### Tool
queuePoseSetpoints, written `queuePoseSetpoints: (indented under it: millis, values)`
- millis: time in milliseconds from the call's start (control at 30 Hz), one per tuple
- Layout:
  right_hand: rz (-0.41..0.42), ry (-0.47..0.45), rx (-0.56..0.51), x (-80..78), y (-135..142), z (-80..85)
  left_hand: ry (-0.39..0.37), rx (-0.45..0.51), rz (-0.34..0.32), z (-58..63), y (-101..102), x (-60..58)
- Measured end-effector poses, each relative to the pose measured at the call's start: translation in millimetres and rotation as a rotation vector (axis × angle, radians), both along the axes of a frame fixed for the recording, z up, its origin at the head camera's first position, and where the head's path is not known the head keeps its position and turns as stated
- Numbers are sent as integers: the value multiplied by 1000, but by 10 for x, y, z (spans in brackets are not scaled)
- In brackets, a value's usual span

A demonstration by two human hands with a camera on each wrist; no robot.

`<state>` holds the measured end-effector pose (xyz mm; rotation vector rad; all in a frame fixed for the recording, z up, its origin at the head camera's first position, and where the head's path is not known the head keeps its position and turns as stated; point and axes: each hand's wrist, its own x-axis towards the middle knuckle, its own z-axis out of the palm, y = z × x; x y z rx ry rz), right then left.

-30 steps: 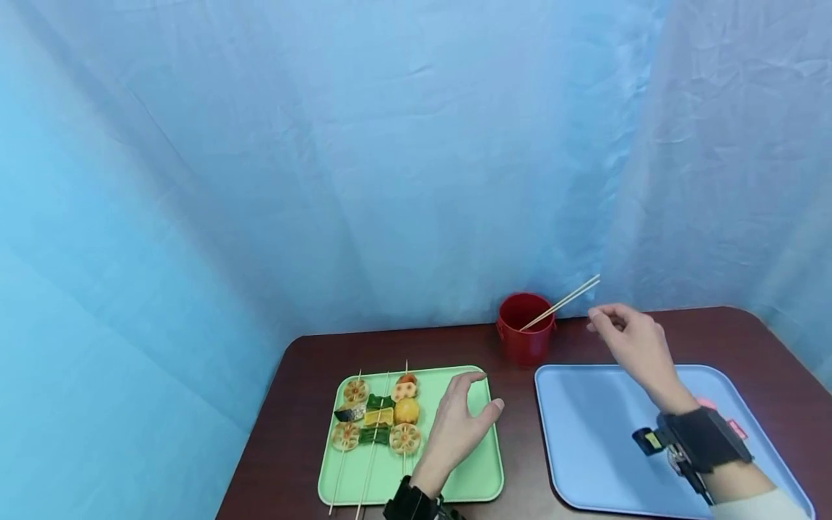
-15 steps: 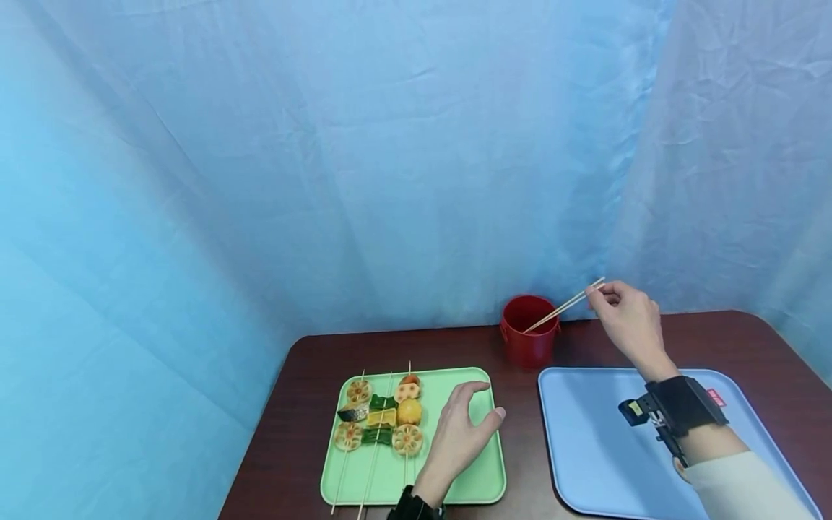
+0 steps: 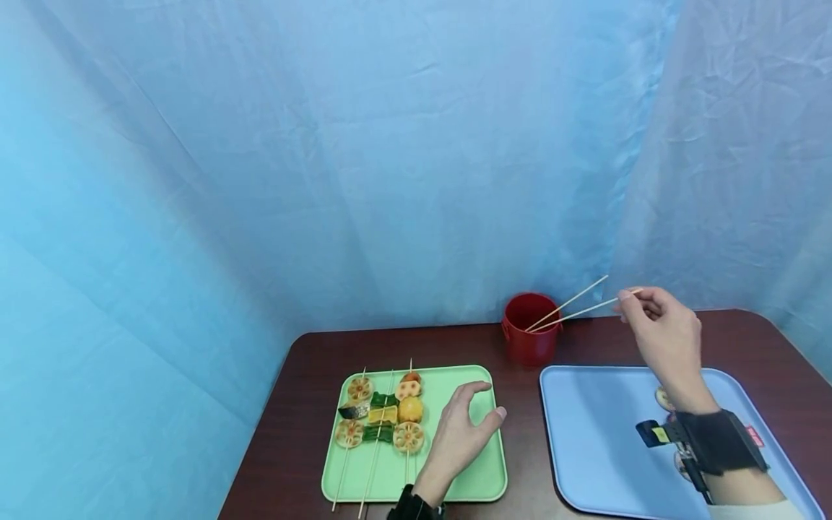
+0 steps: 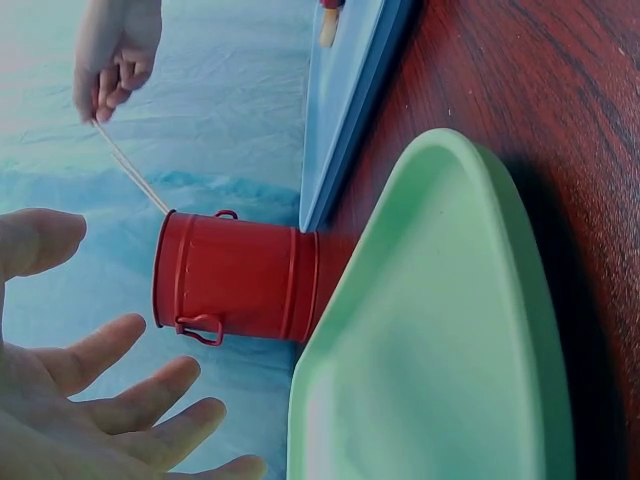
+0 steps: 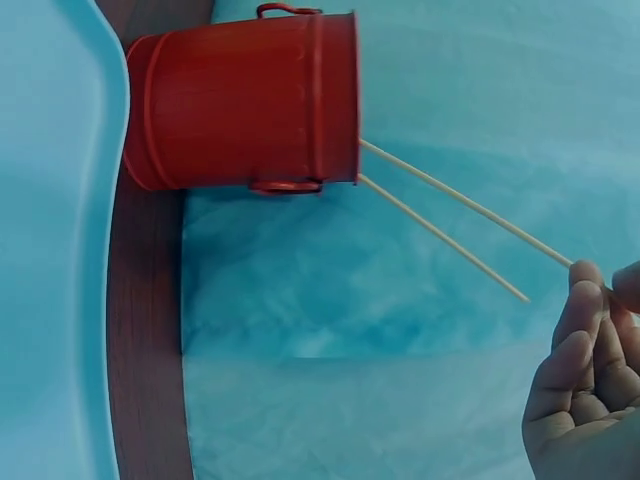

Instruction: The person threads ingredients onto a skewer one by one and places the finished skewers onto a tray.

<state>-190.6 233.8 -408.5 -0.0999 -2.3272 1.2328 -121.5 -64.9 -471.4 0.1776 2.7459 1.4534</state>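
My right hand [image 3: 669, 336] pinches the upper end of a thin wooden skewer [image 3: 588, 309] between thumb and fingers. Its lower end sits inside a red bucket [image 3: 529, 350] with small side handles. A second skewer [image 5: 445, 238] leans in the bucket, apart from the held one. My left hand [image 3: 458, 437] hovers over the right part of a green tray [image 3: 477, 484], holding nothing, fingers spread and relaxed. On that tray lie three food skewers with lotus root slices [image 3: 408, 437], green pieces [image 3: 380, 433], a yellow block [image 3: 382, 415] and a yellow ball [image 3: 411, 409].
A blue tray [image 3: 598, 433] lies at the right, beneath my right forearm. Round food pieces [image 3: 664, 399] on it are mostly hidden by the arm. The dark wooden table [image 3: 273, 448] ends at a blue curtain [image 3: 416, 180] behind the bucket.
My right hand has moved to the skewers in the bucket, pinched one and drawn its upper end rightward, away from the other. My left hand has hardly moved.
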Motion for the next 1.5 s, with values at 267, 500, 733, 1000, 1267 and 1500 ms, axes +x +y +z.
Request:
queuePoseSetpoints:
  millis: [267, 500, 733, 1000, 1267, 1500]
  values:
    - [-19, 57, -126, 302, 88, 66, -49, 94, -4, 6, -31, -20]
    - [-59, 6, -197, 508, 64, 65, -71, 398, -5, 31, -39, -19]
    - [185, 27, -574, 654, -150, -107, -176, 793, -11, 114, -40, -36]
    - [511, -130, -1029, 779, -469, -353, -180, 1129, -42, 161, 0, -47]
    - [493, -316, -1055, 826, -786, -489, -242, 1400, 18, 90, 150, -49]
    - [492, -379, -1046, 824, -978, -550, -215, 1427, 121, 38, 302, -33]
